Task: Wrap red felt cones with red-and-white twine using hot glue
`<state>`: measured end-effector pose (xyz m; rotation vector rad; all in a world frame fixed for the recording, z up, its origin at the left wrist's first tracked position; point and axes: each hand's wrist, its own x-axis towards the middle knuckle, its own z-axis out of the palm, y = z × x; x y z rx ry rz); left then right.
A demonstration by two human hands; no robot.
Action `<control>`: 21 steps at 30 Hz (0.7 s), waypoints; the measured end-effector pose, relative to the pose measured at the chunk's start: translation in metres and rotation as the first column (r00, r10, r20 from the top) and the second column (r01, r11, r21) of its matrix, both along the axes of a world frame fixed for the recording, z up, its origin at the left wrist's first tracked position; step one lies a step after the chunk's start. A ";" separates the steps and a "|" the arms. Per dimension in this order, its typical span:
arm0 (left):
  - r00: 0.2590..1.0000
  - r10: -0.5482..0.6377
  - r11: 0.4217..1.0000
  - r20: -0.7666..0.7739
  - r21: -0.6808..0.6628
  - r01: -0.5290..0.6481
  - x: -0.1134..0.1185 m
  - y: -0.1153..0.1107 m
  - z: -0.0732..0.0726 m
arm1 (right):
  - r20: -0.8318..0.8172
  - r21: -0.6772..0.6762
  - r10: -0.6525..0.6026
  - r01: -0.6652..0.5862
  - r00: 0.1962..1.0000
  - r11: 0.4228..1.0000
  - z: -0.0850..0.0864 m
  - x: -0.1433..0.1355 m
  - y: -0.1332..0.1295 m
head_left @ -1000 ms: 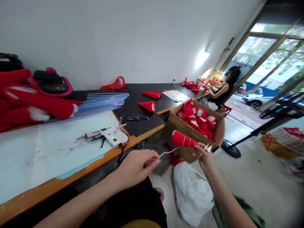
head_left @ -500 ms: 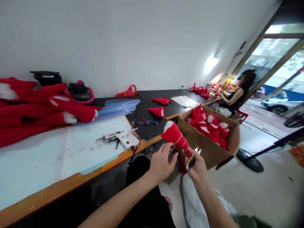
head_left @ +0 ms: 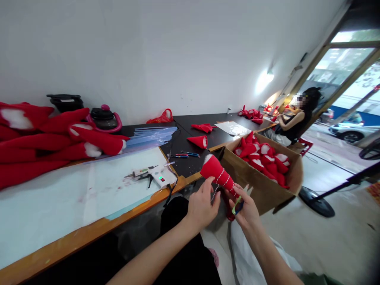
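A red stuffed felt cone (head_left: 211, 167) with white filling at its wide end is held up in front of me. Red-and-white twisted cord (head_left: 226, 181) winds around it in several turns. My right hand (head_left: 247, 209) grips its narrow end and also keeps a pair of scissors (head_left: 238, 204) with yellow-green and blue handles in the palm. My left hand (head_left: 204, 202) pinches the loose stretch of cord just below the cone. Part of the narrow end is hidden by my right fingers.
A cardboard box (head_left: 249, 186) of red cones stands at the right. On the table lie a white glue gun (head_left: 156, 174), pens (head_left: 186, 154), a single red cone (head_left: 198, 141) and clear strips (head_left: 152, 136). Red stuffed pieces (head_left: 53, 134) pile up at left. A co-worker (head_left: 292, 120) sits farther along.
My left hand has shifted slightly, and a longer stretch of cord shows below the cone. The scissors' blades show more clearly beside my right hand. The view has swung slightly left.
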<state>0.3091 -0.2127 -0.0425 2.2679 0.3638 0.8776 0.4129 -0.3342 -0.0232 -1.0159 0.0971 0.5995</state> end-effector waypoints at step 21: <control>0.980 -0.192 0.947 -0.056 -0.274 0.170 -0.004 0.048 -0.077 | 0.348 -0.060 0.268 -0.264 0.898 0.963 0.035 0.007 -0.029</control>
